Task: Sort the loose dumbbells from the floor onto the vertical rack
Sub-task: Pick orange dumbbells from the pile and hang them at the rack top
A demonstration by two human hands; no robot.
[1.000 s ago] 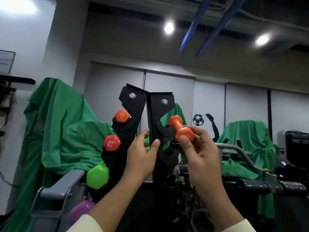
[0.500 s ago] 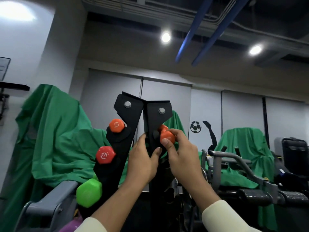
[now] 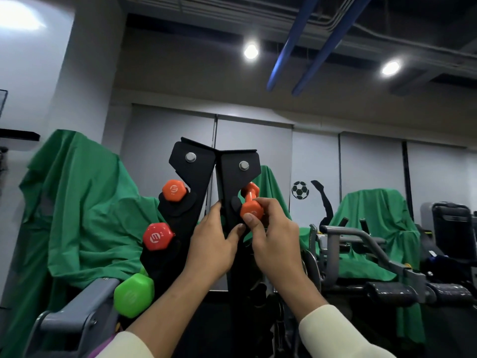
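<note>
A black vertical rack (image 3: pixel 192 174) stands right in front of me. Its left side carries an orange dumbbell (image 3: pixel 174 190) at the top, a red dumbbell (image 3: pixel 155 236) below it and a green dumbbell (image 3: pixel 134 295) lower still. My right hand (image 3: pixel 271 241) pinches a small orange dumbbell (image 3: pixel 251 202) by its near end, and the far end sits at the top notch on the rack's right side. My left hand (image 3: pixel 210 246) grips the rack's front edge just left of that notch.
Green cloths (image 3: pixel 85 210) drape over gym machines to the left and right behind the rack. A grey machine frame (image 3: pixel 366 241) juts in at right, and another grey bar (image 3: pixel 74 313) lies at lower left. A purple dumbbell end peeks at the bottom edge.
My right hand carried the small orange dumbbell left and up into the rack's top right notch. The left hand stayed on the rack's front edge.
</note>
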